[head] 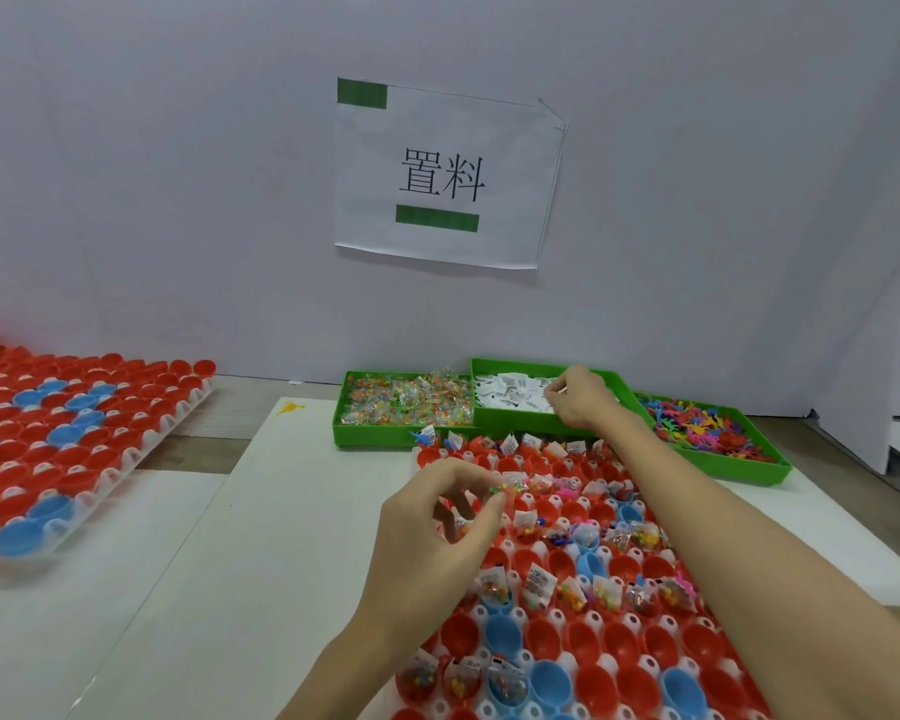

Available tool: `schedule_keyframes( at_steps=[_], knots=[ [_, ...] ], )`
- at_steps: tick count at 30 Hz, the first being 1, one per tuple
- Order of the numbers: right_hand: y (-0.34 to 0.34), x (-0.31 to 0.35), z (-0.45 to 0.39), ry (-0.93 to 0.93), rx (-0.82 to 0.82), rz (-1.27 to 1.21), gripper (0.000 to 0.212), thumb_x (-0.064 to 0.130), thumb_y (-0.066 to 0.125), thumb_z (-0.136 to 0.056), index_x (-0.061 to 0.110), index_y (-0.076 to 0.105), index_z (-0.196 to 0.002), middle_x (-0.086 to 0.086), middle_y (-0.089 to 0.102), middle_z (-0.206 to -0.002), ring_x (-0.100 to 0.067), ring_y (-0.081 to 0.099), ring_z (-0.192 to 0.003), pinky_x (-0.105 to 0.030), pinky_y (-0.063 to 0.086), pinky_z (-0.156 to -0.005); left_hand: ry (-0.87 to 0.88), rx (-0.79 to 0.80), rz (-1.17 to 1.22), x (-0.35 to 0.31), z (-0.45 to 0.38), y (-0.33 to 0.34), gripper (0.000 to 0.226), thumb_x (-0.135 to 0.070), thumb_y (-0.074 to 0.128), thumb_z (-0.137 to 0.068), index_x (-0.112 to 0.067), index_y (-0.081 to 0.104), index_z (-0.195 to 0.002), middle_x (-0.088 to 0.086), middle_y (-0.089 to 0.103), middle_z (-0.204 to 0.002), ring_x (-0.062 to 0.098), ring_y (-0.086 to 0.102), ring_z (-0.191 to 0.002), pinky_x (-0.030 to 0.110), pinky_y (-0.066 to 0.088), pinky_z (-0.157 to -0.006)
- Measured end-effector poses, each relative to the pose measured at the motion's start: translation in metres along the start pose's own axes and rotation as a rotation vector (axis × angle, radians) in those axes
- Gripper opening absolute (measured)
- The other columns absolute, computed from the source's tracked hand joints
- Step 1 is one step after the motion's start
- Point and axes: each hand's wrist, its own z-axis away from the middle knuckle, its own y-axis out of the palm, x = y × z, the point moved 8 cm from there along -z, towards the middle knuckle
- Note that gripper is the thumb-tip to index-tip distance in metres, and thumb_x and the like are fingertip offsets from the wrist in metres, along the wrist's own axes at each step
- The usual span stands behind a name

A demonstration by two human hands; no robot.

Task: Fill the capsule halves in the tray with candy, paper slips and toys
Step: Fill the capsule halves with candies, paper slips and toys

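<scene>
Filling is running mid-tray, by our reading. We are working over the white capsule tray [489,711], whose red and blue capsule halves [552,639] are sitting open side up just in front of us.

Left hand [437,532]: we are pinching a small clear candy packet [499,492] between thumb and fingertips, above the left part of the tray; the other fingers are curling loosely. Whether more packets are lying in the palm, we cannot tell.

Right hand [580,397]: we are reaching into the middle green bin [510,420], fingers curling down onto the white paper slips [510,394]. It looks like a pinch on a slip, but the slip itself is not showing clearly.

Supplies: the candy bin [354,433] on the left and the bin of coloured plastic toys [697,423] on the right are both looking well stocked.

Progress, judged from how the cups are lying:
- far rows are showing slips, and some candy and toys;
- middle rows are holding candy packets, several with slips;
- one row near us is sitting bare, and so are cups at the tray's near right;
- a few nearest cups are holding candy and slips.

Roughly half is looking done. A second tray [74,449] of capsule halves is waiting at far left, apparently unfilled.
</scene>
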Motion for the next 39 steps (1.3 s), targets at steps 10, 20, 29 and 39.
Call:
schedule_keyframes(
  at_steps=[10,20,29,39],
  knots=[
    [-0.002,-0.012,0.0,-0.037,-0.078,-0.127,0.026,0.015,0.063,-0.1,-0.007,0.075,-0.091,-0.002,0.072,-0.091,-0.006,0.051,-0.055,-0.015,0.038,-0.052,-0.014,0.013,-0.041,0.005,0.0,0.005,0.016,-0.018,0.077,-0.09,-0.032,0.07,-0.094,-0.016,0.07,-0.089,0.01,0.065,-0.082,0.013,0.05,-0.063],
    [-0.021,-0.016,0.013,-0.092,-0.279,-0.293,0.029,0.027,0.076,-0.091,0.017,0.063,-0.067,0.003,0.062,-0.065,-0.009,0.051,-0.056,-0.021,0.038,-0.057,-0.01,0.007,-0.054,0.006,0.001,0.004,0.017,-0.018,0.076,-0.091,-0.033,0.07,-0.095,-0.016,0.071,-0.091,0.011,0.065,-0.084,0.015,0.052,-0.064],
    [-0.031,-0.019,0.017,-0.128,-0.336,-0.25,0.031,0.035,0.072,-0.093,0.011,0.059,-0.077,-0.003,0.062,-0.071,-0.01,0.052,-0.06,-0.025,0.04,-0.063,-0.008,0.012,-0.082,0.006,0.001,0.005,0.016,-0.019,0.077,-0.09,-0.034,0.071,-0.093,-0.018,0.071,-0.09,0.008,0.066,-0.085,0.013,0.051,-0.065],
    [-0.034,-0.025,0.037,-0.153,-0.306,-0.364,0.018,0.022,0.066,-0.099,0.007,0.072,-0.104,-0.006,0.071,-0.098,-0.019,0.064,-0.089,-0.022,0.045,-0.07,-0.047,-0.011,-0.028,0.006,0.0,-0.001,0.017,-0.026,0.082,-0.085,-0.03,0.079,-0.101,-0.019,0.077,-0.089,0.005,0.072,-0.084,0.013,0.054,-0.07]
  ],
)
